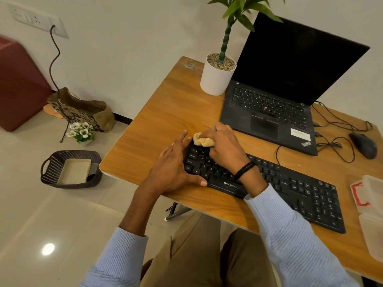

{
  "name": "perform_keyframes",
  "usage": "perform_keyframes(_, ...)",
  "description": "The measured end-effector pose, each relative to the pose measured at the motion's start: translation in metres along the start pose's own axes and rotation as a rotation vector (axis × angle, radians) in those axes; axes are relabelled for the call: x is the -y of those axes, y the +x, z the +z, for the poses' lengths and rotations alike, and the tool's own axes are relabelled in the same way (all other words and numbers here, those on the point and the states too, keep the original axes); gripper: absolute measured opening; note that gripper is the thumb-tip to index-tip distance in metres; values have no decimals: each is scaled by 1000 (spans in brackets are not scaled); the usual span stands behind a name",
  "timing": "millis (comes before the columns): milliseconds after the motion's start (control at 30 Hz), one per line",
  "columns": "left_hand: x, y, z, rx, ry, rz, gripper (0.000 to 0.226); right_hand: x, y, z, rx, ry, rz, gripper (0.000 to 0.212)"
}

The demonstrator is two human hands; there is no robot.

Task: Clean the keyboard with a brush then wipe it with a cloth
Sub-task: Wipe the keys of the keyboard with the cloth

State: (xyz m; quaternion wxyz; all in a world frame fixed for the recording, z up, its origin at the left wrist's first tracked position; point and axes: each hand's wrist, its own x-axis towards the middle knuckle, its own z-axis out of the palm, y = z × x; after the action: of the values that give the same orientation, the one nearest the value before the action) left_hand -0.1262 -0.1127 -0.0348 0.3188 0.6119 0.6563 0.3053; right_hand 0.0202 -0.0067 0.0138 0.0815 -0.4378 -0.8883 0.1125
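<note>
Sleeves [290, 235] at bottom edge; we're wiping, brushing presumably done: right hand [224, 149] clutching cloth [204, 140] on keyboard [290, 189], left hand [172, 168] flat, steadying.

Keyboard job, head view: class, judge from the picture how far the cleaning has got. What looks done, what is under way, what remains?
Done: probably the brushing, since no brush is in view, though nothing here confirms it. In hand: the right hand grips a bunched cloth on the top left corner of the keyboard, while the left hand rests on its left end. Left: wiping the keys toward the right end.
</note>
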Motion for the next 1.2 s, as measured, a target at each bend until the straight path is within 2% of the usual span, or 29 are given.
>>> perform_keyframes(100, -1, 0, 0, -5, 3, -2, 145, -7, 8, 0, -101, 31, 97, 39)
perform_keyframes(167, -1, 0, 1, -10, 10, 2, 145, -1, 8, 5, -132, 37, 66, 40)
perform_keyframes(267, 0, 0, 1, -13, 14, 2, 143, 4, 3, 10, -90, 62, -16, 42)
perform_keyframes(433, 4, 1, 2, -6, 9, 5, 144, -9, 4, -7, -4, 6, 53, 39)
perform_keyframes(567, 7, 1, 1, 11, -2, 25, 145, -6, 10, -5, -203, -39, 218, 35)
perform_keyframes(733, 11, 1, 0, 25, -4, 28, 147, 14, -1, 10, -81, -62, 25, 50)
perform_keyframes(900, 12, 0, 1, 20, -6, 34, 148, 9, -22, 1, 15, -2, -118, 49)
perform_keyframes(1067, 12, 0, 2, 24, -5, 44, 147, 10, -5, 0, -93, -53, -33, 46)
perform_keyframes(1200, 12, 0, 3, 9, -5, 56, 145, 29, -16, 12, -75, -143, -84, 46)
